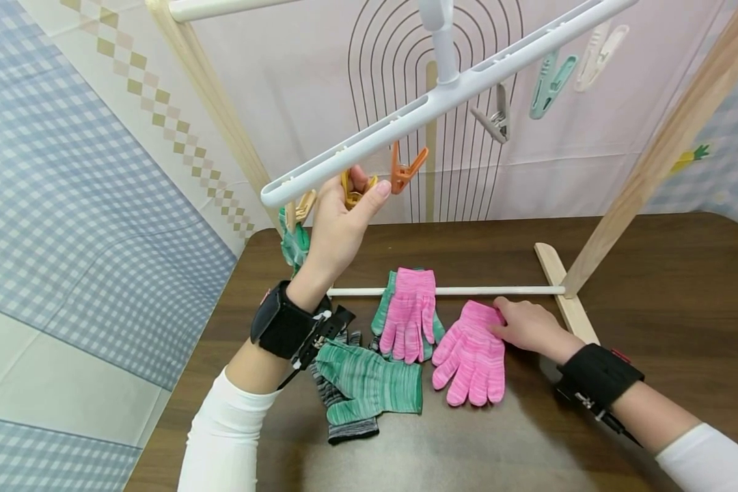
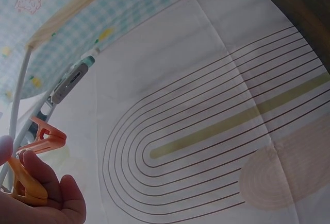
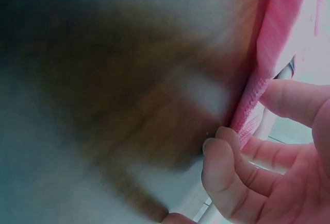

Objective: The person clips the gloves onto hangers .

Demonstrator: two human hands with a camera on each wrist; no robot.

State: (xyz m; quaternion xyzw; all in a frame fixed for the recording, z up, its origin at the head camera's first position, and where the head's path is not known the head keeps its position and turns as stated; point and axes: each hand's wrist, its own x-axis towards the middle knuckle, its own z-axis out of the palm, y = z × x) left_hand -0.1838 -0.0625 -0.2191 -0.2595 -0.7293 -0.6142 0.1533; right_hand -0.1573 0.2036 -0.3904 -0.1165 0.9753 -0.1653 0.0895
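My left hand (image 1: 338, 229) is raised to the near end of a white hanger bar (image 1: 375, 137), its fingers and thumb around a yellow clothespin (image 2: 28, 185) hanging there. Beside it dangles an orange clothespin (image 1: 401, 179). At the bar's left end a beige clothespin (image 1: 301, 209) holds a green glove (image 1: 293, 242), partly hidden by my left hand. Low at the table, my right hand (image 1: 534, 329) pinches the cuff edge of a pink glove (image 1: 470, 362), thumb and fingertips on the fabric in the right wrist view. The glove's fingers point toward me.
Another pink glove (image 1: 408, 314) lies over a green one, left of the held glove. Nearer, a green glove (image 1: 375, 383) covers grey-black gloves (image 1: 352, 430). Grey (image 1: 497, 119), mint (image 1: 552, 85) and white clothespins (image 1: 600, 56) hang farther along. A wooden frame (image 1: 639, 164) surrounds the bar.
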